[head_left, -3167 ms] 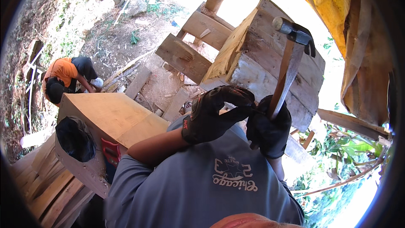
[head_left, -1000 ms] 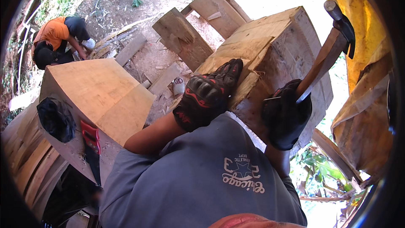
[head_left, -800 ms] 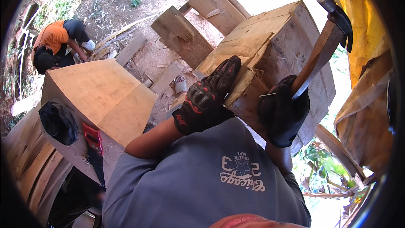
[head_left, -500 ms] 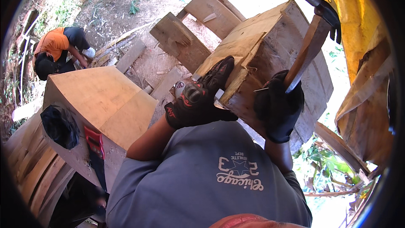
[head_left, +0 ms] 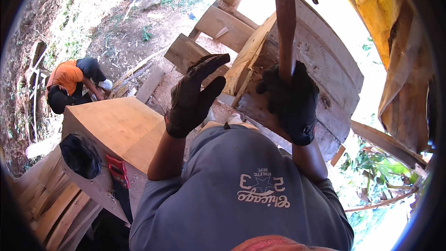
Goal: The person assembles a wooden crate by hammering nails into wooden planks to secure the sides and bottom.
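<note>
My right hand (head_left: pixel 293 102), in a black glove, is closed round the wooden handle of a claw hammer (head_left: pixel 286 32). The hammer stands upright, its dark metal head at the top of the view. Behind it is a large wooden box-like piece (head_left: pixel 332 60) with a pale top and rough, cracked planks facing me. My left hand (head_left: pixel 188 97), gloved too, is raised just left of the box's near corner. Its fingers are stretched out, the thumb stands apart, and nothing shows in it.
A second wooden box (head_left: pixel 121 121) stands at left, with a red-handled handsaw (head_left: pixel 118 174) and a black bag (head_left: pixel 80 155) on its side. Planks (head_left: pixel 223 25) lie beyond. A person in orange (head_left: pixel 67 79) crouches far left. Yellow sheeting (head_left: pixel 371 14) hangs at right.
My left hand has come off the box and moved left and nearer. My right hand has swung the hammer leftward, from leaning right to upright, its head now turned across.
</note>
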Tool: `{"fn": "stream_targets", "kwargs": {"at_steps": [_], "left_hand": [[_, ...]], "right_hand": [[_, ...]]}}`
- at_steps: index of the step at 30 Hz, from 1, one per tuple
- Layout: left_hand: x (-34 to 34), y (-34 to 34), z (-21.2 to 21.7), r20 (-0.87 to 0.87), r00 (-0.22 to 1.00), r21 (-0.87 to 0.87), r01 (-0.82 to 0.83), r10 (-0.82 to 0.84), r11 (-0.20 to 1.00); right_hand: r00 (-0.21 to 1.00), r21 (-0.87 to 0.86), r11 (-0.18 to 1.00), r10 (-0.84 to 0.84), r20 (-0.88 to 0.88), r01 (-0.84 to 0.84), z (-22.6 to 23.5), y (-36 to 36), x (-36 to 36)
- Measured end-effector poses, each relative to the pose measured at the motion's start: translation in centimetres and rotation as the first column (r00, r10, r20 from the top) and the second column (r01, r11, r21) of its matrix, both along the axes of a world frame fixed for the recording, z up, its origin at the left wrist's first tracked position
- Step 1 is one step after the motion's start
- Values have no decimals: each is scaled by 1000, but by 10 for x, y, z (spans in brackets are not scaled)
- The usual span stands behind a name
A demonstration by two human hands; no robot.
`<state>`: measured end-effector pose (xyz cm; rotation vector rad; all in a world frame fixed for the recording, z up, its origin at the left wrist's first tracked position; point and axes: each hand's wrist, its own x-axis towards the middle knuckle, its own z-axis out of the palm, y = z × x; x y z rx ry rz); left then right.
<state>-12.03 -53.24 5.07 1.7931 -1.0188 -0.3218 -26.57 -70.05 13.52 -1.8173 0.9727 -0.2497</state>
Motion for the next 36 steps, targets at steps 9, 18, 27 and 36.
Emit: {"fn": "stream_targets", "kwargs": {"at_steps": [9, 18, 27, 36], "left_hand": [[8, -13, 19, -23, 998, -188, -62, 59, 980], [10, -5, 7, -147, 986, -178, -98, 72, 979], [22, -18, 15, -61, 998, -180, -37, 26, 983], [30, -36, 22, -19, 997, -224, 70, -77, 972]], "right_hand": [[1000, -52, 999, -6, -4, 5, 0, 4, 1], [995, -49, 999, -2, -97, -3, 0, 3, 5], [998, 38, 999, -36, -45, 38, -10, 0, 2], [1000, -28, 1000, -9, 10, 9, -11, -1, 1]]}}
